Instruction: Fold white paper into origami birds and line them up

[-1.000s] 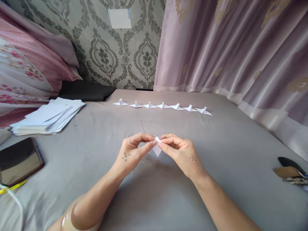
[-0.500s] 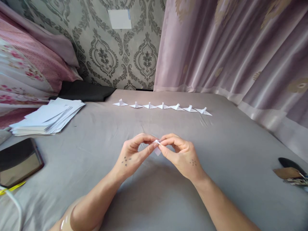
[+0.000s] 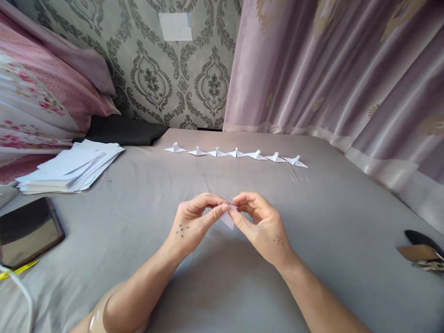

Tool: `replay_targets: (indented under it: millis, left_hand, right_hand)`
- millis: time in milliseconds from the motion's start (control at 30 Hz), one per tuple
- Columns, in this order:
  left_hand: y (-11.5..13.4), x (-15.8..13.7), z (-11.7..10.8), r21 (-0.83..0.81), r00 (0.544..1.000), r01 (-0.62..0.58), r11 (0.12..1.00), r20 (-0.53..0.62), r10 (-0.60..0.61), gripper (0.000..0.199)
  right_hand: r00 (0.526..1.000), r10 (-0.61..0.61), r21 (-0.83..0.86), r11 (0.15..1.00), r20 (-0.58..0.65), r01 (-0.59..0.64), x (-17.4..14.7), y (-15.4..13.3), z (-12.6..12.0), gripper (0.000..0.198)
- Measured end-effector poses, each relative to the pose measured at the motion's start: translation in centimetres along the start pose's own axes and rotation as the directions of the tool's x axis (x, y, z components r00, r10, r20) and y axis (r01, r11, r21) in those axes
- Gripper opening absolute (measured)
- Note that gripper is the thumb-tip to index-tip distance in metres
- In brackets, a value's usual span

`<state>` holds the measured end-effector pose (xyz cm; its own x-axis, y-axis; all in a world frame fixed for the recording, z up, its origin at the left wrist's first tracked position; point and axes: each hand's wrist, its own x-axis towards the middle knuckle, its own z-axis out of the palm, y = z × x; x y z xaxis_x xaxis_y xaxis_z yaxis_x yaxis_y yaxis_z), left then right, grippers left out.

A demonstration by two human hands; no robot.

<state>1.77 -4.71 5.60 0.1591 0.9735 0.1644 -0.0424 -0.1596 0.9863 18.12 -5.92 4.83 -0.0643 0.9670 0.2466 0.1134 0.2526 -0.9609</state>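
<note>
Folded paper (image 3: 228, 221) tilted vs. prev. frame; L hand (image 3: 187, 222) & R hand (image 3: 265, 226) grips narrow, pinching it, nr side of 7-pc. origami row (image 3: 236, 153).

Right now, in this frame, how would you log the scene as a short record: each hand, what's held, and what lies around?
Left hand: the left hand pinches a small folded white paper by thumb and fingers
Right hand: the right hand has its thumb and fingers at the same paper
Surface: grey cloth
Beyond the hands: a row of seven folded paper figures
Far left: a stack of white sheets; nearer, a phone
Right edge: keys by a brown tag
Paper's final shape: cannot tell, fingers partly hide it
</note>
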Motion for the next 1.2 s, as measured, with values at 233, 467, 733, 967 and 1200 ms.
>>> replay_targets:
  millis: [233,467,733,967,1200]
  left_hand:
    - [-0.4,0.2,0.4,-0.155,0.977,0.175,0.972,-0.095,-0.191,0.010]
    - [-0.2,0.2,0.0,0.074,0.963,0.239,0.968,0.108,-0.246,0.016]
    - [-1.6,0.7,0.4,-0.282,0.920,0.383,0.880,0.030,-0.390,0.017]
    - [-1.7,0.6,0.4,-0.327,0.933,0.356,0.875,0.073,-0.353,0.017]
    - [-1.0,0.2,1.0,-0.204,0.965,0.263,0.943,0.065,-0.255,0.012]
  right_hand:
    - [0.996,0.091,-0.078,0.993,0.001,-0.090,-0.1,-0.6,-0.1,0.010]
    - [0.997,0.053,-0.172,0.984,0.052,-0.043,0.2,-0.6,-0.7,0.012]
    - [0.978,0.042,-0.103,0.993,-0.202,-0.064,0.5,-0.3,-0.7,0.028]
    - [0.944,-0.277,-0.342,0.917,-0.177,0.205,-0.2,-0.2,0.7,0.011]
    - [0.911,-0.382,-0.399,0.868,-0.155,0.296,-0.4,-0.3,0.5,0.005]
